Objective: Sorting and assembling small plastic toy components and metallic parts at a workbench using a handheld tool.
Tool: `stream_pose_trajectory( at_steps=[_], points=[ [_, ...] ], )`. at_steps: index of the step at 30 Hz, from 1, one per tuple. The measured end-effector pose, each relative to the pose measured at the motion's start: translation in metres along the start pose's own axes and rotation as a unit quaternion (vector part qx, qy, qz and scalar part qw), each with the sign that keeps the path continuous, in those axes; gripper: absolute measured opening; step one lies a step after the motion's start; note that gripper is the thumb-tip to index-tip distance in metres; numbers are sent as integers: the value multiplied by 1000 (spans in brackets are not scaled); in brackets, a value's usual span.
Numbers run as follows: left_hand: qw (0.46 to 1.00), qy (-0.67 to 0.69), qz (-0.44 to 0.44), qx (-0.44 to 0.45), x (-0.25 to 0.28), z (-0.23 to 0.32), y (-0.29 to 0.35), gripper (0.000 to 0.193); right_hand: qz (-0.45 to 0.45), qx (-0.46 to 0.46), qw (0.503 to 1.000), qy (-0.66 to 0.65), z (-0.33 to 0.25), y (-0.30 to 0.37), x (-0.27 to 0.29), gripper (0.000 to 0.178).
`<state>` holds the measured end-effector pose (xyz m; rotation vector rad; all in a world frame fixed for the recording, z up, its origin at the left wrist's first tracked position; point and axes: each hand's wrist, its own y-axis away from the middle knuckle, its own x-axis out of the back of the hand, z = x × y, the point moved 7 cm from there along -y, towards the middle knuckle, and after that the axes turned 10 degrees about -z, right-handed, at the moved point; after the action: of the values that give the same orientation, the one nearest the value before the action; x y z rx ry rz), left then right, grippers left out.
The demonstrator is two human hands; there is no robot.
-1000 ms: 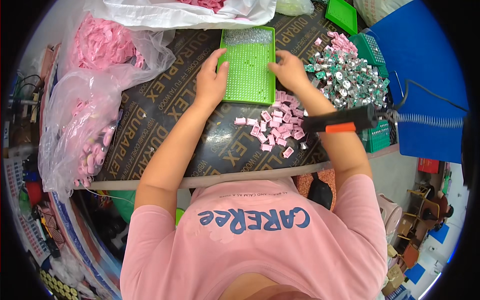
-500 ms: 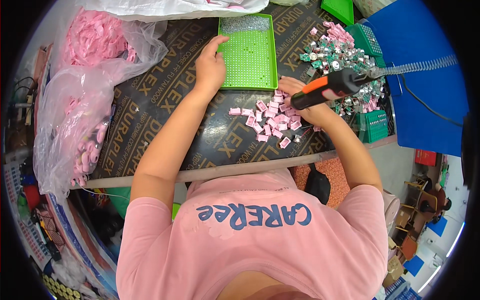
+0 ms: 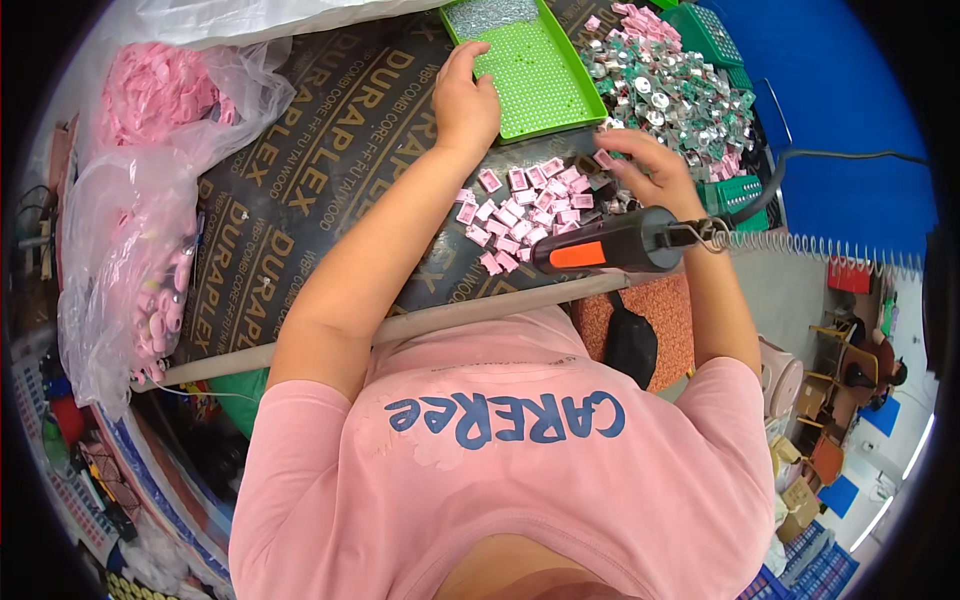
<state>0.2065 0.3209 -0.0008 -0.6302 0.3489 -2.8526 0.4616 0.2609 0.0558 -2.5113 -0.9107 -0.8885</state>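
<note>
Right hand [image 3: 655, 170] pinches a small, pink, boxy piece [image 3: 603, 158]. Left hand [image 3: 466, 108], half open, touches the shallow, white-dotted green tray [image 3: 537, 88].

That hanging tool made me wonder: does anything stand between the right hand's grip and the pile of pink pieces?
Nothing visible stands between the right hand's grip and the nearest pink pieces. The black and orange tool overlaps only the pile's lower right edge, as seen here.

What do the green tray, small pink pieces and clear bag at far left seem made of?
Tray: probably moulded plastic, semi-gloss, evenly coloured with a regular dotted grid. Pink pieces: likely opaque plastic, crisp-edged. Bag: thin plastic film, crinkled, pink contents showing through.
</note>
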Motion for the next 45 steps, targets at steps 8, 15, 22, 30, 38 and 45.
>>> stream_pose_trajectory(
  at_steps=[8,15,22,30,38,45],
  points=[
    [944,-163,-142,-250,6,52,46,46,41,-11,985,169,-22,68,-12,37],
    [834,-161,-362,-384,-41,107,120,49,77,-62,950,296,-26,64,-46,35],
    [823,-182,-399,-361,-12,74,126,52,157,-22,980,119,-12,48,-82,18],
    [832,-214,-382,-340,52,54,115,54,195,27,980,-5,-36,11,-82,18],
    [845,-329,-397,-143,94,43,158,119,19,-31,949,314,-40,-1,-90,58],
    [902,-282,-301,-130,73,39,152,94,71,13,990,119,-31,-2,-109,49]
  ],
)
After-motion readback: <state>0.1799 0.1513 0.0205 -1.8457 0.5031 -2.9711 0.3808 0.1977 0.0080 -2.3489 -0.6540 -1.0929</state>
